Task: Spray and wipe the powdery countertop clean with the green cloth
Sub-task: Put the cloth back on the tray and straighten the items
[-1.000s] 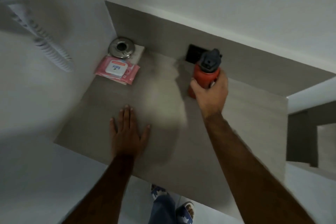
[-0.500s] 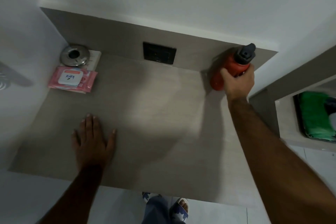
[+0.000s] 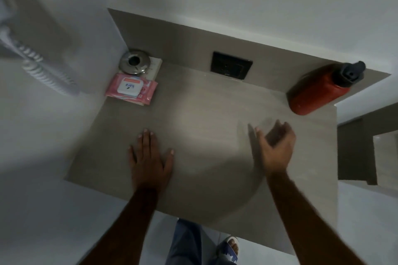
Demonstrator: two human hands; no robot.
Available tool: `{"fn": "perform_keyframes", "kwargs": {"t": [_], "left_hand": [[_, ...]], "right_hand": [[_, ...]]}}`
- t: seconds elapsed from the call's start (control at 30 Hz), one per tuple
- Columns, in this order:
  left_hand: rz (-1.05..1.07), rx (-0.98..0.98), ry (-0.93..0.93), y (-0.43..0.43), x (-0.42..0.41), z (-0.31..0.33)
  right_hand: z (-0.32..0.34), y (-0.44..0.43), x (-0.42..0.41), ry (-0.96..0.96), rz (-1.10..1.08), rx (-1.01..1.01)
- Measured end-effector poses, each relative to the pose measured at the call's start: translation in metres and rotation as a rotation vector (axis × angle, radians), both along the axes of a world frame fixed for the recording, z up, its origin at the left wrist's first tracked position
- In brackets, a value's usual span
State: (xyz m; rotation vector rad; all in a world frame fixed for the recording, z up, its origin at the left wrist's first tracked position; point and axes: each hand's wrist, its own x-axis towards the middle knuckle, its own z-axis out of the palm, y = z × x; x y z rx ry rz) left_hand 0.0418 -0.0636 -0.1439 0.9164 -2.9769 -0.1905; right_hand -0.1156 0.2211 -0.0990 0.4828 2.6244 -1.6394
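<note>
Countertop pale with powder mid-surface; red bottle upright at far right corner. Left hand flat, fingers spread, pressed on top. Right hand loosely open, empty, just above surface.

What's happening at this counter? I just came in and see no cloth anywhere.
A person stands at the countertop. The left hand lies flat on it; the right hand hovers open, holding nothing. The red spray bottle stands in the far right corner, untouched. No green cloth is in view, so wiping hasn't started.
</note>
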Motion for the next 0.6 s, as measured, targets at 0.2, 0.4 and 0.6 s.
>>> {"fn": "perform_keyframes", "kwargs": {"t": [0.2,0.4,0.6], "left_hand": [[0.006,0.087,0.126,-0.024,-0.013,0.021],[0.170,0.026,0.357,-0.117,-0.081,0.051],[0.185,0.085,0.226,-0.151,-0.134,0.054]], "right_hand": [[0.008,-0.101,-0.032,0.097,0.494,0.242],[0.050,-0.241,-0.109,0.401,1.000,0.495],[0.059,-0.356,-0.152,0.484,1.415,0.718]]}}
